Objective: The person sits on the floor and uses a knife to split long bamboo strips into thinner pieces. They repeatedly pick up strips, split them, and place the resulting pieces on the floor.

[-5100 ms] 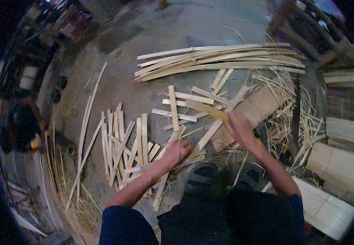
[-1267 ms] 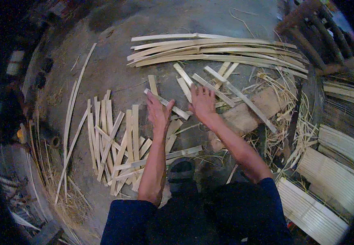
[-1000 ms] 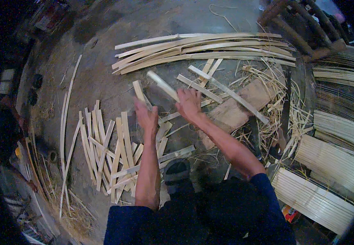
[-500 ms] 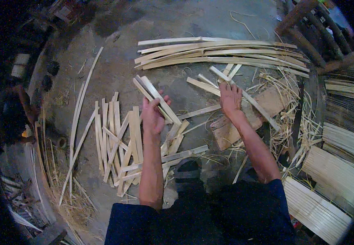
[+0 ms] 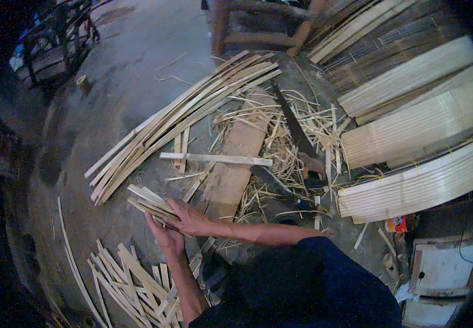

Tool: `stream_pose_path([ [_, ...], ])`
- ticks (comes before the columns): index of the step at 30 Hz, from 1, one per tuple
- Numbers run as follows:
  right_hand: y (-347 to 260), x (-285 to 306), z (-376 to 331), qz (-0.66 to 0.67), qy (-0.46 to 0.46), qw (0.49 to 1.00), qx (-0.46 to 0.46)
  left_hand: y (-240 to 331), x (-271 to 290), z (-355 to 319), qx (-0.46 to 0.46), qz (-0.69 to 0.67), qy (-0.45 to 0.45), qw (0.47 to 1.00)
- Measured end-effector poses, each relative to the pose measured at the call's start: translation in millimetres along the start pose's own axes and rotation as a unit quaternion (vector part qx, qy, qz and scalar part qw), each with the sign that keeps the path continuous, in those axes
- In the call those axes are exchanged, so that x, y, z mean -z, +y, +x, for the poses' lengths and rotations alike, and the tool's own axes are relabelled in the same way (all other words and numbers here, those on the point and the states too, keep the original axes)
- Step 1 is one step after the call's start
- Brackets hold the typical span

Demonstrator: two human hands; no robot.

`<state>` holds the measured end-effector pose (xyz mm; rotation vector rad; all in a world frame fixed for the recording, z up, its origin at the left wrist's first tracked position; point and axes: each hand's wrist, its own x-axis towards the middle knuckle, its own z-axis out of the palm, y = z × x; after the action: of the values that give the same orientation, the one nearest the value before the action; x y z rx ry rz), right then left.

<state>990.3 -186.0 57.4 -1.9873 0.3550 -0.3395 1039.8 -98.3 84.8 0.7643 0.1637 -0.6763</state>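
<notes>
- Left hand [image 5: 166,236] under the near end of a small bundle of short bamboo slats [image 5: 148,201], fingers curled up around it, clamped.
- Right hand [image 5: 190,217] laid across the same end from the right, fingers closed over the top slats; both hands meet on the bundle, touching each other.
- Bundle's long axis runs from the hands up and to the left, free end pointing away from the body, held just above the floor [image 5: 83,153].
- Loose pile of short slats [image 5: 132,284] lies below-left, nearer the left forearm.
- Wooden plank [image 5: 234,169] just right of the hands, one single slat [image 5: 214,159] crosswise on it.
- Long bamboo strips [image 5: 187,115] fan out farther off.
- Shavings [image 5: 285,147] and stacked bamboo mats [image 5: 417,186] far right.
</notes>
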Motion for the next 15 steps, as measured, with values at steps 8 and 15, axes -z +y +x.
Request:
stream_pose_path([
  [8, 2, 45, -38, 0.027, 0.063, 0.998, 0.016, -22, -42, -24, 0.116, -0.017, -0.079, 0.990],
  [15, 21, 152, -82, 0.030, 0.047, 0.995, -0.089, -55, -85, -58, 0.109, 0.260, -0.226, 0.933],
])
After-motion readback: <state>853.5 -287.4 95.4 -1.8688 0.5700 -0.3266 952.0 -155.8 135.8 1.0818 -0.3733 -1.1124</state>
